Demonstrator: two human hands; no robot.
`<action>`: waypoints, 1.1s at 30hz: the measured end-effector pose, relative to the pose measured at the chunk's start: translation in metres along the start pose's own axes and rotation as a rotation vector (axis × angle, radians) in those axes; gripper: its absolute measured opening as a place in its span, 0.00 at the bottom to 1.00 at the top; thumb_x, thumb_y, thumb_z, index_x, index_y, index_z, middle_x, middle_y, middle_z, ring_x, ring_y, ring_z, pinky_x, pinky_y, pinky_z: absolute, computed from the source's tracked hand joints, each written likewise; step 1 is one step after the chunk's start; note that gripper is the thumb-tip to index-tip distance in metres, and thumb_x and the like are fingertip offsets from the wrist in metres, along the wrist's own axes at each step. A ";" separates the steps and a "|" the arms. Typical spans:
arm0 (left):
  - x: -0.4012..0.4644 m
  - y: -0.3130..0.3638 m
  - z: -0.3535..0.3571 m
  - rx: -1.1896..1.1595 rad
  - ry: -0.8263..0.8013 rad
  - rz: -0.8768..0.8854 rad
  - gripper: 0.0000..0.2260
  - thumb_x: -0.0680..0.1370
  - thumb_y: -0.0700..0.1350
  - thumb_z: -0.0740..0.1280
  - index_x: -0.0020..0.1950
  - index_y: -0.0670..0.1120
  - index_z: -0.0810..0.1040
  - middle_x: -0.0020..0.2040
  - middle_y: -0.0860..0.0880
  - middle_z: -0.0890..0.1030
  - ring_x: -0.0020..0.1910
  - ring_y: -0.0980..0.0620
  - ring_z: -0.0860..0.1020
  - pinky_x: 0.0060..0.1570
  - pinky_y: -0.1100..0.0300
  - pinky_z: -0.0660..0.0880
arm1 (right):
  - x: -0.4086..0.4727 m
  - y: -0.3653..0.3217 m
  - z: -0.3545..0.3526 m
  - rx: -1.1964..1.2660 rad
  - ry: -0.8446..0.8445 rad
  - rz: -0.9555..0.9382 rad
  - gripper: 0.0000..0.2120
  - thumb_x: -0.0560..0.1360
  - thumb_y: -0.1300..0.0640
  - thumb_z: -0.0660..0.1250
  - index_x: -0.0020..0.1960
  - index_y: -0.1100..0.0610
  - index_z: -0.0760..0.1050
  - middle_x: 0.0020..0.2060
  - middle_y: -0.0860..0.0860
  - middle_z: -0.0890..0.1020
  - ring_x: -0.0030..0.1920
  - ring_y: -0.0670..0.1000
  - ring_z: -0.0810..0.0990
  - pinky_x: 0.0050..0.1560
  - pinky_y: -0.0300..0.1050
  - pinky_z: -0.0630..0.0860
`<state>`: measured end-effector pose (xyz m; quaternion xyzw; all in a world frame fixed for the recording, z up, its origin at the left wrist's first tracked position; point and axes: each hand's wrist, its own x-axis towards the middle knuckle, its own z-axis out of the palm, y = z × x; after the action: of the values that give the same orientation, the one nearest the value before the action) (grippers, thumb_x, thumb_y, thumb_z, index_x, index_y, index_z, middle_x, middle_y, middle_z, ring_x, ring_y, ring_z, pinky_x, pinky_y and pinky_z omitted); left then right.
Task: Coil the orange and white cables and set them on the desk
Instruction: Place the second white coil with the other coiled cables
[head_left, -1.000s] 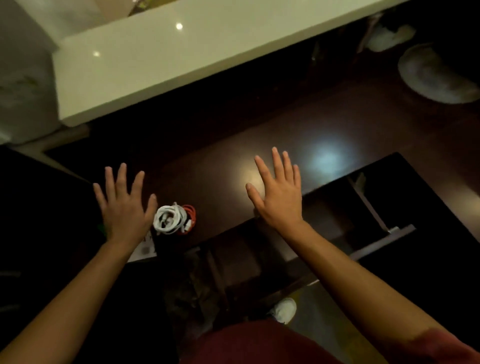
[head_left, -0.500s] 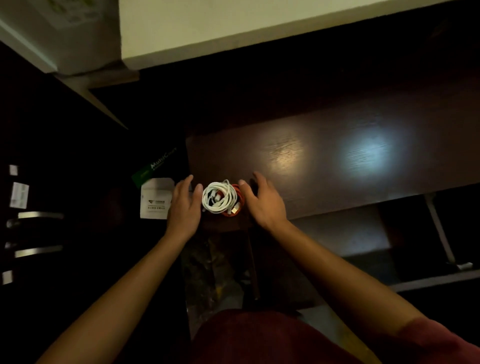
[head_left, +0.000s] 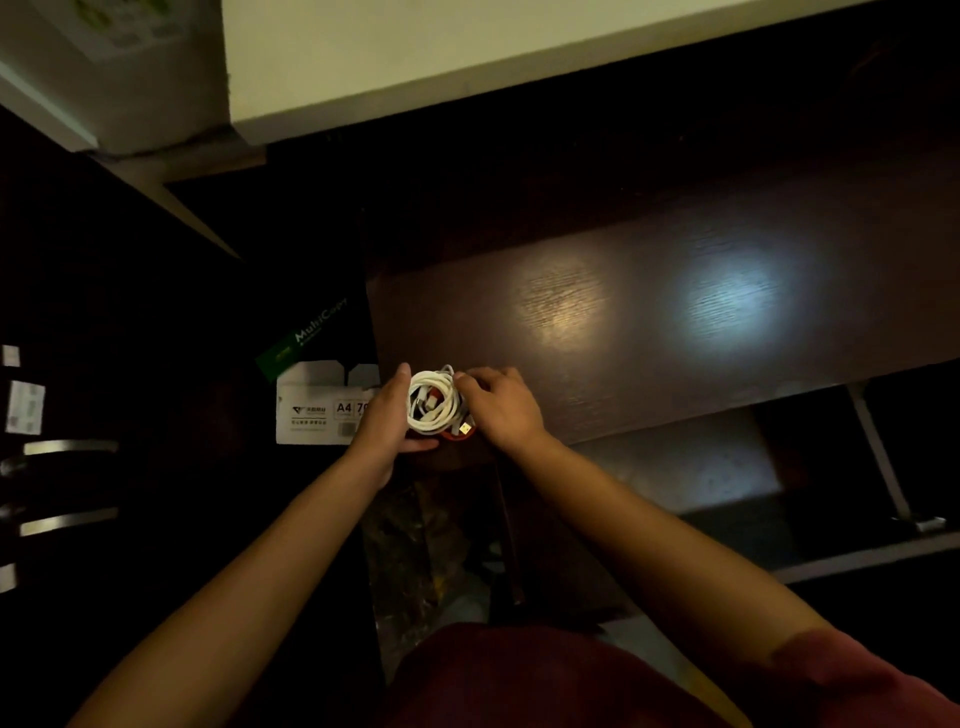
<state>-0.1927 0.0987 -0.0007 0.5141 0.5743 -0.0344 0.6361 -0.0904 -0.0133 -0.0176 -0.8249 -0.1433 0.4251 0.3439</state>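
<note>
A coiled white cable (head_left: 434, 402) lies bundled on top of an orange cable (head_left: 453, 438), of which only a sliver shows beneath. The bundle sits at the front left corner of the dark wooden desk (head_left: 623, 322). My left hand (head_left: 387, 415) cups the bundle from the left, with the thumb beneath its near edge. My right hand (head_left: 501, 408) grips it from the right, its fingertips curled over the top of the white coil. A USB plug (head_left: 466, 428) sticks out beside my right hand.
A white A4 paper box (head_left: 317, 410) and a green paper pack (head_left: 306, 332) lie left of the desk. An open drawer (head_left: 701, 457) juts out at the right below the desk edge. Metal drawer handles (head_left: 67, 447) show far left, and a pale ledge (head_left: 467, 52) lies behind.
Both hands, spread open above the desk a second ago, have come together on the cable bundle and closed around it. The view has shifted left and nearer.
</note>
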 end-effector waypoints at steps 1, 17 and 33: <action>0.000 0.000 0.000 0.004 -0.007 -0.008 0.24 0.83 0.62 0.55 0.66 0.47 0.77 0.58 0.44 0.83 0.53 0.46 0.83 0.40 0.51 0.83 | 0.000 0.001 0.001 0.003 0.005 -0.007 0.21 0.81 0.40 0.60 0.69 0.48 0.78 0.67 0.55 0.74 0.67 0.56 0.76 0.67 0.47 0.70; -0.044 0.003 0.085 0.040 -0.101 0.061 0.19 0.84 0.58 0.56 0.63 0.47 0.78 0.56 0.44 0.84 0.52 0.46 0.84 0.46 0.49 0.82 | -0.041 0.049 -0.068 0.125 0.181 0.013 0.20 0.78 0.39 0.60 0.59 0.47 0.84 0.58 0.55 0.84 0.61 0.56 0.81 0.61 0.48 0.76; -0.109 -0.074 0.230 0.204 -0.288 0.048 0.14 0.85 0.55 0.55 0.52 0.52 0.77 0.48 0.48 0.83 0.45 0.49 0.82 0.53 0.44 0.79 | -0.111 0.199 -0.140 0.179 0.278 0.180 0.27 0.70 0.36 0.56 0.58 0.47 0.83 0.57 0.54 0.84 0.56 0.57 0.83 0.56 0.50 0.79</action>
<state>-0.1169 -0.1555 -0.0059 0.5792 0.4583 -0.1506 0.6572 -0.0559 -0.2784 -0.0320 -0.8514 0.0182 0.3470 0.3930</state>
